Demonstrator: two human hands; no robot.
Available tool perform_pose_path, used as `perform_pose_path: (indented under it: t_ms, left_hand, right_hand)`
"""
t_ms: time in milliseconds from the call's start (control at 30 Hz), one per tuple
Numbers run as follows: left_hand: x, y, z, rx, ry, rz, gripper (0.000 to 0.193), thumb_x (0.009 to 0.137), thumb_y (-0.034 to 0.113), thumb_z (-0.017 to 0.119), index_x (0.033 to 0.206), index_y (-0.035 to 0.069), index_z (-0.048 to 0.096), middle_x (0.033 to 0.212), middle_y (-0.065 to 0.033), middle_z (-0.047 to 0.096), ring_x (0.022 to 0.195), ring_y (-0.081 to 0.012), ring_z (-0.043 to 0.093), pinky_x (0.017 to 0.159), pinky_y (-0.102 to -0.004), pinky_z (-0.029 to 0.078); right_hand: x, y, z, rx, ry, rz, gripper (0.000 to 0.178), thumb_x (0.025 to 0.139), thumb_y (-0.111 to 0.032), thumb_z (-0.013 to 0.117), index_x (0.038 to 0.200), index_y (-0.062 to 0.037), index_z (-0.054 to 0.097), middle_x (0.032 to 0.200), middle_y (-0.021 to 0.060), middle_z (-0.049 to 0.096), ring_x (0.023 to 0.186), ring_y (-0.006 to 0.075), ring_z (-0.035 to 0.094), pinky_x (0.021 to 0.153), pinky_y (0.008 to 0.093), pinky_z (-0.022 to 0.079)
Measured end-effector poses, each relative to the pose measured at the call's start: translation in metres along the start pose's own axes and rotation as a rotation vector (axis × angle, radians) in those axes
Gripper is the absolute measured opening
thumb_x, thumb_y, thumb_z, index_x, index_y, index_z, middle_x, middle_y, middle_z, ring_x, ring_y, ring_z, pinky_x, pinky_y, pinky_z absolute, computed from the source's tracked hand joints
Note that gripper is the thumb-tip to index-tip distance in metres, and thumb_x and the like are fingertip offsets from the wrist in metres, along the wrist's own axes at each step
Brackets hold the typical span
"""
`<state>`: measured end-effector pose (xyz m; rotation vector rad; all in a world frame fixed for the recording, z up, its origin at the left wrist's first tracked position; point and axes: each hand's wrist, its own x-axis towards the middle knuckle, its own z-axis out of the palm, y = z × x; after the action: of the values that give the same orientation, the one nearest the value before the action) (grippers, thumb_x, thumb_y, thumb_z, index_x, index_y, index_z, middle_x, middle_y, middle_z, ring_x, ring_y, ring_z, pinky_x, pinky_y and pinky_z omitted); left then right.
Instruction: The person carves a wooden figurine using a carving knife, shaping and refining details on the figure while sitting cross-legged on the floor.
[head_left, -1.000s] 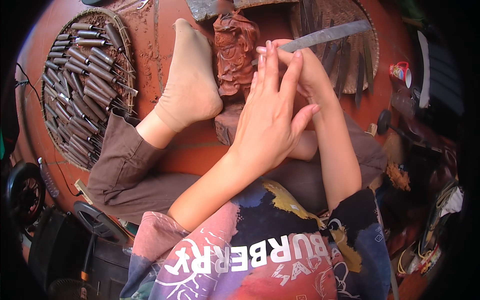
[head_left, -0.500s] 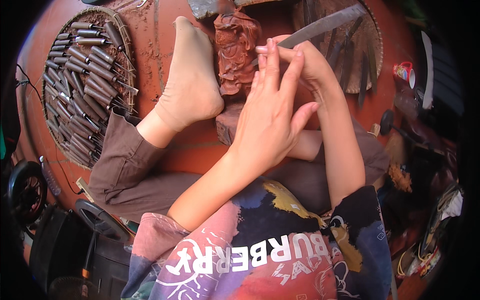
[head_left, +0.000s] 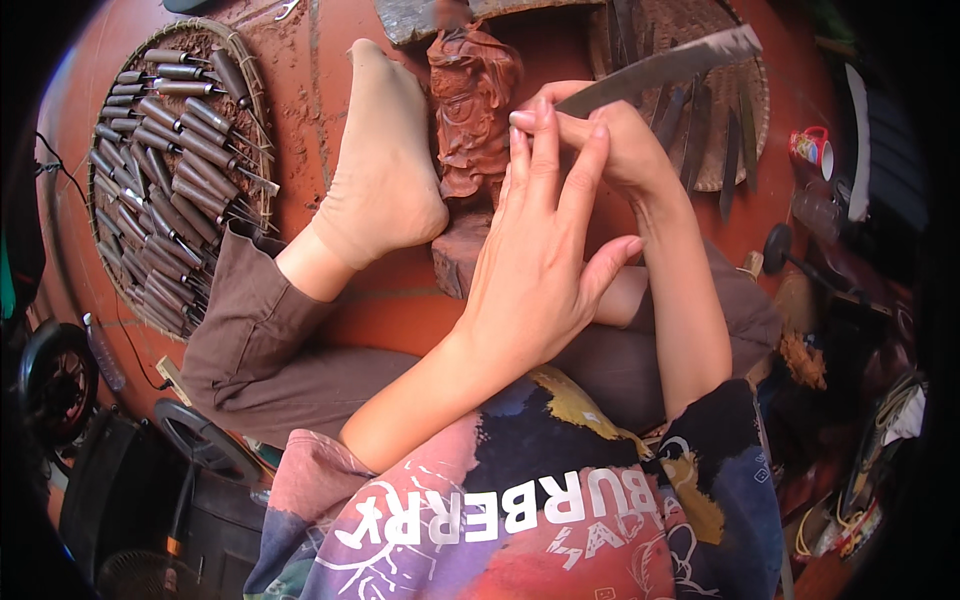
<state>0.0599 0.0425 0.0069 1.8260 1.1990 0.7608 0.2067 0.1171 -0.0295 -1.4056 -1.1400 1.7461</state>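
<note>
My right hand [head_left: 625, 145] is closed around one end of a long flat grey metal blade [head_left: 670, 72], which slants up to the right. My left hand [head_left: 540, 250] lies across in front of it, palm down. Its fingers are stretched out, and their tips overlap the right hand's fingers. What the left palm covers is hidden. Just left of the hands stands a reddish-brown carved wooden figure [head_left: 472, 110] with deep folds, on a rough wooden base [head_left: 462, 255]. My foot in a tan sock [head_left: 380, 165] rests beside the figure.
At left, a round woven tray [head_left: 262, 90] holds many wooden-handled carving tools [head_left: 190, 190]. Another woven tray [head_left: 762, 110] at right carries several dark blades [head_left: 690, 140]. A red mug [head_left: 812, 150] stands beyond it. A weathered wooden board [head_left: 540, 12] lies at the top; wood shavings litter the tiled floor.
The blade has slid a little up and to the right with my right hand. My left hand keeps nearly the same pose over it.
</note>
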Motion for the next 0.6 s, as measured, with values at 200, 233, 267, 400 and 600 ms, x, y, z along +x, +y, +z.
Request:
perform_pose_path:
  t_ms: [200, 233, 267, 400, 600]
  left_hand:
    - [0.012, -0.006, 0.007, 0.009, -0.062, 0.046, 0.082, 0.089, 0.024, 0.074, 0.156, 0.002, 0.033, 0.162, -0.0328, 0.020, 0.145, -0.0551, 0.028, 0.118, -0.0535, 0.031]
    - [0.007, -0.002, 0.001, 0.031, -0.074, 0.044, 0.080, 0.090, 0.025, 0.074, 0.155, 0.002, 0.034, 0.161, -0.0327, 0.022, 0.146, -0.0528, 0.029, 0.119, -0.0514, 0.030]
    - [-0.002, 0.002, -0.005, 0.056, -0.081, 0.040, 0.078, 0.091, 0.026, 0.074, 0.154, 0.002, 0.036, 0.160, -0.0327, 0.025, 0.146, -0.0504, 0.030, 0.120, -0.0492, 0.029]
    - [-0.040, -0.001, -0.015, 0.263, -0.233, 0.031, 0.075, 0.083, 0.011, 0.072, 0.151, 0.002, 0.042, 0.150, -0.0252, 0.042, 0.134, -0.0413, 0.047, 0.111, -0.0493, 0.038]
    - [-0.048, -0.025, 0.018, 0.906, -0.106, 0.195, 0.066, 0.070, 0.008, 0.070, 0.135, 0.008, 0.057, 0.118, -0.0091, 0.058, 0.117, -0.0252, 0.055, 0.100, -0.0420, 0.041]
  right_hand:
    - [0.005, 0.030, -0.023, 0.342, -0.073, -0.061, 0.017, 0.097, -0.015, 0.069, 0.095, 0.0008, 0.065, 0.097, 0.0117, 0.072, 0.090, 0.0172, 0.071, 0.080, 0.0294, 0.060]
    - [0.003, 0.032, -0.024, 0.315, -0.052, -0.079, 0.018, 0.098, -0.016, 0.068, 0.096, 0.0009, 0.065, 0.101, 0.0126, 0.073, 0.092, 0.0175, 0.072, 0.081, 0.0296, 0.060]
    - [-0.003, 0.025, -0.021, 0.319, -0.020, -0.066, 0.018, 0.098, -0.017, 0.068, 0.096, 0.0004, 0.065, 0.104, 0.0136, 0.073, 0.094, 0.0181, 0.072, 0.082, 0.0295, 0.060]
    - [-0.037, 0.009, -0.030, 0.313, 0.124, -0.084, 0.017, 0.100, -0.019, 0.065, 0.096, -0.0018, 0.066, 0.114, 0.0179, 0.073, 0.100, 0.0214, 0.073, 0.085, 0.0288, 0.061]
    - [-0.079, 0.011, -0.012, 0.363, 0.191, -0.105, 0.018, 0.100, -0.019, 0.065, 0.097, -0.0017, 0.066, 0.108, 0.0147, 0.074, 0.097, 0.0211, 0.074, 0.082, 0.0270, 0.059]
